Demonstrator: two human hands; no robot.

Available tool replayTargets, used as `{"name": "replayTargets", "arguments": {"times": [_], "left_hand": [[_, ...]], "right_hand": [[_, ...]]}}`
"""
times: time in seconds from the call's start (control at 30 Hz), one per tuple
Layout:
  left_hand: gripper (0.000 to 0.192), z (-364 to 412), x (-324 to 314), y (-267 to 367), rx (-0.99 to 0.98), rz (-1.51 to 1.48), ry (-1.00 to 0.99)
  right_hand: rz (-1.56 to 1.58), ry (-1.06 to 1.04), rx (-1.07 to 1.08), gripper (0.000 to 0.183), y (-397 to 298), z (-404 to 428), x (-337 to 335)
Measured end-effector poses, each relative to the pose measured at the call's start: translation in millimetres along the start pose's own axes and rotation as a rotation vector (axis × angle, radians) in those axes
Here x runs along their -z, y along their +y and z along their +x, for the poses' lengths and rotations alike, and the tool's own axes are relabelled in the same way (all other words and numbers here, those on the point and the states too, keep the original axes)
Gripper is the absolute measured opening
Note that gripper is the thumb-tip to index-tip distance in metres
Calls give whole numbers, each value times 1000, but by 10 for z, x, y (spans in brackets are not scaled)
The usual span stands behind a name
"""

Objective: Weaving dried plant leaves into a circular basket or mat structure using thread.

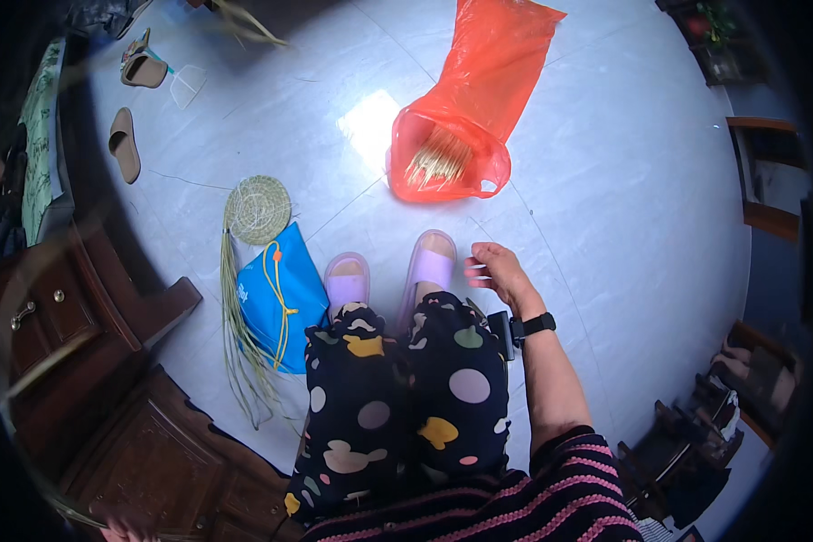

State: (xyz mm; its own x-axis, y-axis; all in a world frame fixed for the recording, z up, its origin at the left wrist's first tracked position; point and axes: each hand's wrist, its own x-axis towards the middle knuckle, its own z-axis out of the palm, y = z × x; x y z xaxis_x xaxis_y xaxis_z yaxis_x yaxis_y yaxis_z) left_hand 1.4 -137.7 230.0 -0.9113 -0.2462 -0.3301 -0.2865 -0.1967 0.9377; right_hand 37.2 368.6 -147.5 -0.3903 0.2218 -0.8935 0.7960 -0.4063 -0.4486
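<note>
My left hand (127, 530), blurred at the bottom left edge, holds pale straw strands (74, 513) that curve up along the left rim. My right hand (505, 271) hovers beside my right knee, fingers slightly bent, with nothing in it. A round coiled straw mat (257, 210) lies on the floor, loose thread over it. Beside it a long bundle of straw strands (231, 298), bound near its top, runs down along a blue drawstring bag (281, 291). A red plastic bag (498, 81) lies farther forward, its mouth facing me, with cut straw ends (440, 159) inside.
Tan slippers (124, 146) and a small pale dustpan-like object (188, 86) lie at the upper left. Dark wooden cabinets (149, 467) stand at the left. Wooden furniture (657, 447) is at the lower right. My feet in lilac slippers (435, 264) rest on the tiled floor.
</note>
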Motion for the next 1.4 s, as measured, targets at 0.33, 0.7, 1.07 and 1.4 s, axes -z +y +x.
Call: {"name": "replayTargets", "arguments": {"times": [0.33, 0.7, 1.07, 1.4], "left_hand": [[9, 1186, -924, -1487, 503, 270, -326], [20, 2515, -2599, -3563, 482, 595, -597], [22, 2391, -3769, -4477, -75, 835, -645], [14, 2375, -4037, -3279, -167, 318, -689]], "right_hand": [[-71, -23, 24, 18, -105, -16, -33], [-13, -46, 116, 17, -571, 643, -360], [-189, 158, 382, 22, -814, 1538, -283], [-16, 205, 786, 52, -1758, 443, 196]]}}
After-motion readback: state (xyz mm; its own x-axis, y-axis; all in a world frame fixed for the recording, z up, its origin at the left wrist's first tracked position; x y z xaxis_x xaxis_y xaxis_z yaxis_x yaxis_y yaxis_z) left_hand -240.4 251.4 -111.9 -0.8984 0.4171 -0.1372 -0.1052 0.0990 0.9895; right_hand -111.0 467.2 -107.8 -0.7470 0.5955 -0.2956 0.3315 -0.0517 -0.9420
